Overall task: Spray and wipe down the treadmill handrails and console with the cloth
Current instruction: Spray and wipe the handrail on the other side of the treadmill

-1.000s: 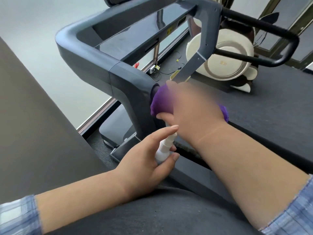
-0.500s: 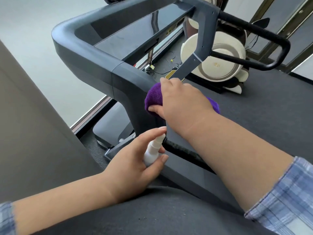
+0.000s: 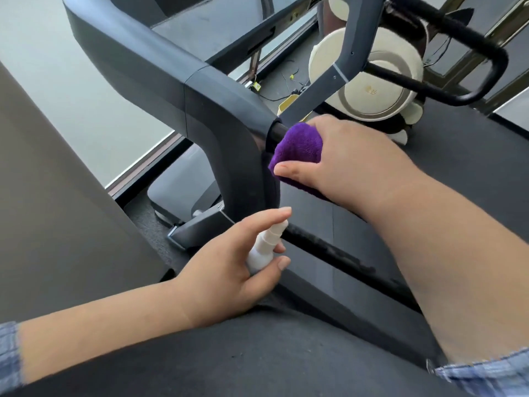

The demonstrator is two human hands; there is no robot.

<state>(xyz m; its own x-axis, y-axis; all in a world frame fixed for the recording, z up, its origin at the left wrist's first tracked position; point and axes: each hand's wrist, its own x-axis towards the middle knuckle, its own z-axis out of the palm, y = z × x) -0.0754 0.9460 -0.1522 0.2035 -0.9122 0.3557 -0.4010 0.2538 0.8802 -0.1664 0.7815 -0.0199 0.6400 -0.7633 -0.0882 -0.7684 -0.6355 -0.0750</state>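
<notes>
Right hand (image 3: 352, 161) grips the cloth (image 3: 299, 147) around the handrail (image 3: 279, 130); below the handrail, left hand (image 3: 229, 270) holds the sprayer (image 3: 264, 247).

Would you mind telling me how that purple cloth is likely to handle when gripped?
The purple cloth probably handles floppy: it bunches around the handrail under the right hand. Its fuzzy pile suggests it is light and unlikely to slip.
</notes>
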